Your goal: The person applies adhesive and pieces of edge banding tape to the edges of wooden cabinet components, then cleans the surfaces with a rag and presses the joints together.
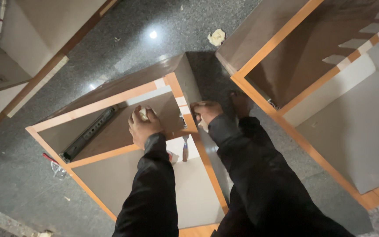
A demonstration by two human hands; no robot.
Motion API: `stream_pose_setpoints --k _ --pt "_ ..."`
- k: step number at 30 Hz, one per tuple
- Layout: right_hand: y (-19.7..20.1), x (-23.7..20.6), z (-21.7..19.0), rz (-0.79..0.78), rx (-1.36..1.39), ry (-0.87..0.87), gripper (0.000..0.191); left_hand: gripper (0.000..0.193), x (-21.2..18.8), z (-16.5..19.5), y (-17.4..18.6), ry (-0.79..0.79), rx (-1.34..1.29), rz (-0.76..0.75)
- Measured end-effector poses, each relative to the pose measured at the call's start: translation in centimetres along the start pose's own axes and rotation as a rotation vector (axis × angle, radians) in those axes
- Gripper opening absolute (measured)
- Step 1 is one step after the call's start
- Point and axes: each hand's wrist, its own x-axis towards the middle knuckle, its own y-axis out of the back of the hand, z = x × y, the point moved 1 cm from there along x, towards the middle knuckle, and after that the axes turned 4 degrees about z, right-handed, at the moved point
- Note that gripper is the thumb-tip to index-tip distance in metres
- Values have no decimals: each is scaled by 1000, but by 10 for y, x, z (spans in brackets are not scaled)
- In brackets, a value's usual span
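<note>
Head view: left hand (143, 125) closed around a pale object (143, 115); right hand (207, 112) curled gripping cabinet edge (188, 115).

This looks like a room being fitted out with furniture, a site of carpentry work rather than a lived-in home. An unfinished cabinet carcass (123, 145) with raw orange edging lies on its side at the centre, a drawer slide (88, 134) fixed inside. A second open carcass (330, 87) lies at two o'clock. The polished grey stone floor (154, 48) carries scraps, with a crumpled wad (216, 37) at twelve o'clock.
</note>
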Motion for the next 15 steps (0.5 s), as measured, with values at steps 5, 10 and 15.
stream_pose_setpoints --k 5,10,15 --pt "-3 17 15 56 -71 -18 22 38 0 -3 -2 -22 6 5" --pt "3 9 19 -131 365 -84 11 38 1 -4 -3 -24 -4 33" --pt "3 5 10 152 -74 -169 19 39 1 -4 -4 -6 11 -2"
